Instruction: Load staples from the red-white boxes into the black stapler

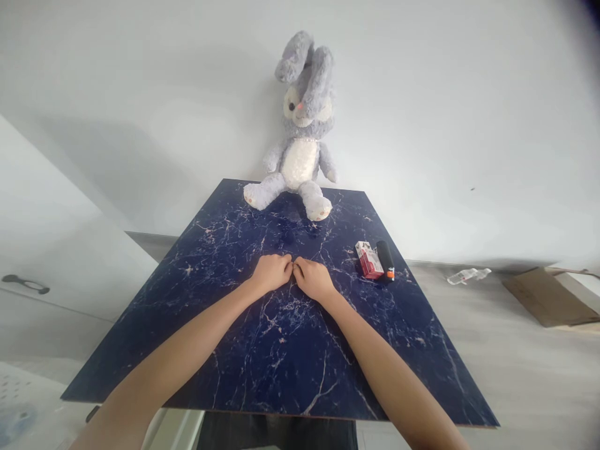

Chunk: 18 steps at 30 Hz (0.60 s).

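Observation:
My left hand (272,271) rests on the dark blue marbled table (290,350), its fingers curled into a loose fist. Right beside it lies my right hand (313,279), curled the same way, the knuckles of the two close together or touching. I see no object in either hand. Beyond them a grey plush rabbit (300,159) with a white belly sits at the table's far edge, one long ear drooping over its face. To the right of my right hand are a small red-and-white box (370,260) and a black cylinder with an orange spot (385,259), lying side by side.
A pale wall stands behind the table. On the floor to the right are a clear plastic bottle (467,275) and an open cardboard box (553,297). A white cabinet with a dark handle (25,284) is at the left.

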Available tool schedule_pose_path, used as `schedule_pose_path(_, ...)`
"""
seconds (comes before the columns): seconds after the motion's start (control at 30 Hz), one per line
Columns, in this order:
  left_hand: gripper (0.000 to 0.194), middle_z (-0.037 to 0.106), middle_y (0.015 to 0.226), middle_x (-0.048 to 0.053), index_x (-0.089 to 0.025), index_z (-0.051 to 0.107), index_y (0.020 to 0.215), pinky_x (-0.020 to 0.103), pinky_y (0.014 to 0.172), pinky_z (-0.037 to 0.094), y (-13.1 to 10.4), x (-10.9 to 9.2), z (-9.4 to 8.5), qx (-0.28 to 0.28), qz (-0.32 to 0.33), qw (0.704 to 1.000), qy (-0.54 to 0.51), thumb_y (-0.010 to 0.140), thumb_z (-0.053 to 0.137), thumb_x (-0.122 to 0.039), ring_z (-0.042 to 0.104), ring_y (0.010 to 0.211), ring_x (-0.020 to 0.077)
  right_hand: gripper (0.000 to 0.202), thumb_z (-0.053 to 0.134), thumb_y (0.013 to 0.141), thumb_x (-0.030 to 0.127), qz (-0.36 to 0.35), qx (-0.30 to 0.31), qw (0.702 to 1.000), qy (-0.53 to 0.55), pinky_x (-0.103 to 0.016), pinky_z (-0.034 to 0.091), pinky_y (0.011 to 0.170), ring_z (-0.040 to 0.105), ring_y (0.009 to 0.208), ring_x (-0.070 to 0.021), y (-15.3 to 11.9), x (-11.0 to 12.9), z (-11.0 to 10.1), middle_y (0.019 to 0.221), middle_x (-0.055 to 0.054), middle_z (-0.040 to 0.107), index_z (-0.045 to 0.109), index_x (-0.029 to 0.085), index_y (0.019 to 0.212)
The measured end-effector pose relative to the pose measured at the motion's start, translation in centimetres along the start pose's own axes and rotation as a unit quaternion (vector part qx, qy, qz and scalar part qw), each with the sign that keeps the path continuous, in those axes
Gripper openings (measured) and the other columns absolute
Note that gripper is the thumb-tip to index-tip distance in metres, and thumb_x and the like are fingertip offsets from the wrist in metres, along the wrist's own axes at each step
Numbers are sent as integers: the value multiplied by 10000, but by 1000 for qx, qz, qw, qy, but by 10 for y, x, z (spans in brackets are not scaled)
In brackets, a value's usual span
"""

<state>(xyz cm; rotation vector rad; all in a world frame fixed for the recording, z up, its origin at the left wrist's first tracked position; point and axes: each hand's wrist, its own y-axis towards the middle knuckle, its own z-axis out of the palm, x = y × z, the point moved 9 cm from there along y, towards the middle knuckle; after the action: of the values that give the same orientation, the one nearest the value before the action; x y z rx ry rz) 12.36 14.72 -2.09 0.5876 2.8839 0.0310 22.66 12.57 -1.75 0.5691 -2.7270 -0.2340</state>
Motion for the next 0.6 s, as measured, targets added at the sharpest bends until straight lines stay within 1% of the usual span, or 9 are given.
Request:
schedule_pose_path(0.23,298,708,810,95,-206,657,950,357,692,467,-1,-2,-2,-6,10,1000,10,988,386,-324,688,755,275,243,387,1026,278,2,0,1000,2,-266,329,659,614,735,-168,0,0,0,890,-47,707,593,210,916)
schedule_pose_path(0.4,298,709,829,98,-206,658,966,358,716,467,-1,-1,-1,-8,8,1000,16,988,388,-330,687,771,273,234,393,1028,281,-2,-3,1000,-2,-267,324,659,613,737,-165,0,0,0,905,-46,710,590,208,923)
schedule_pose_path(0.6,303,705,814,93,-209,657,953,356,717,462,-1,0,0,-9,9,1000,9,989,383,-335,685,763,271,236,388,1029,276,-12,-10,1000,-14,-273,310,640,613,720,-160,0,0,0,875,-29,704,578,209,905)
